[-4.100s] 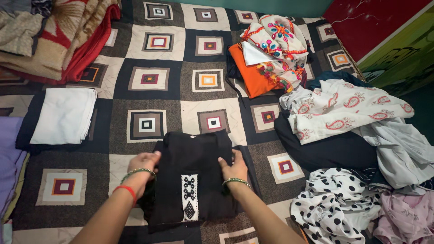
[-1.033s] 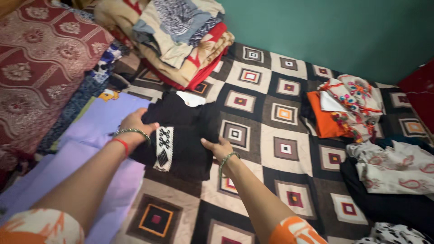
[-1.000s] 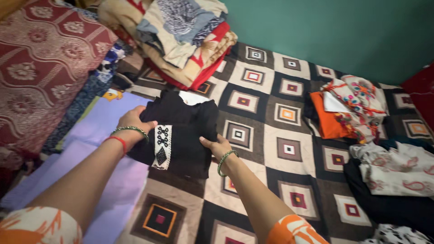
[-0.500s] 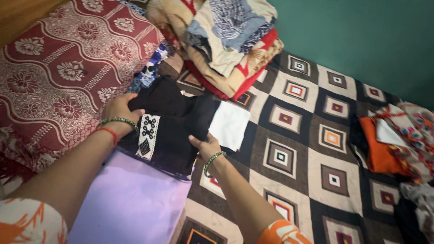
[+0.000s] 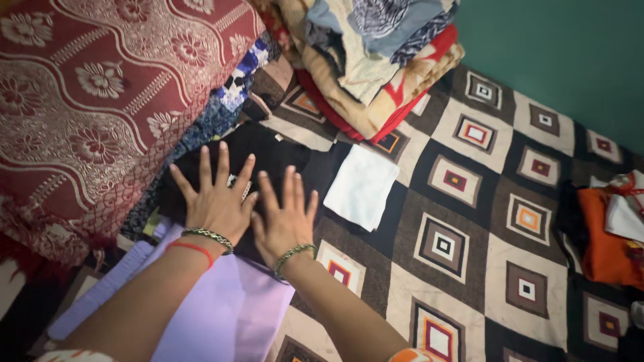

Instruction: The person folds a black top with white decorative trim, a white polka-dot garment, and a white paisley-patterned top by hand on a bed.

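Both hands flat on a folded black garment

Left hand and right hand, fingers spread, press the black garment, hiding most of it; white cloth at 3 o'clock.

The folded black garment lies flat on the patchwork quilt, close against the foot of the red flowered cushion. It is dark all over, with a small patch of white patterned trim showing between the fingers that cover it. Its near edge overlaps a lilac cloth; its far edge reaches toward the heap of folded clothes farther from the cushion. The left hand and the right hand lie side by side on top of it, palms down, fingers spread, touching the fabric. A folded white cloth sits just beside the garment, on the side away from the cushion.
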